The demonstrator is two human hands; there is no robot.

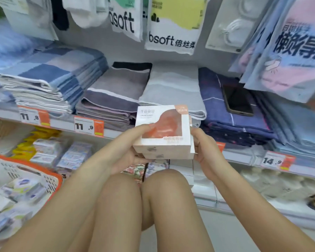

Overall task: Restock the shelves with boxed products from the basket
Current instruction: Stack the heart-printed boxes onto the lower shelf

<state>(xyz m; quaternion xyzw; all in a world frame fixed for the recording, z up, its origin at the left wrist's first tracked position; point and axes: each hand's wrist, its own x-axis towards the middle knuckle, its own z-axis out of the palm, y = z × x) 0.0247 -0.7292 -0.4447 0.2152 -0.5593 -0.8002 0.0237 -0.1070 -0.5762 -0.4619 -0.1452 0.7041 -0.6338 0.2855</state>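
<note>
Only the head view to go on, and it looks down over the person's knees at the shelving. Both hands are up in front holding a small stack of white-and-orange boxes [164, 131], looks like two, one on top of the other. The left hand [129, 150] has its fingers curled round the left side and underneath, thumb up on the top face. The right hand [204, 148] grips the right edge, fingers wrapped round the side. So both hands are closed on the stack, and it's in the air in front of the towel shelf edge [62, 122], not resting on anything.

Down at the lower left there's the orange-rimmed basket [49, 171], and it's got a good pile of small boxed stuff in it, a bit blurry so I can't read what. The lower shelf [205, 190] behind the knees already has rows of little boxes [73, 155] and some white ones. There's a phone [237, 100] lying on the folded blue fabric up top.

My guess: midway at best. This stack isn't shelved yet and the basket is far from emptied.
</note>
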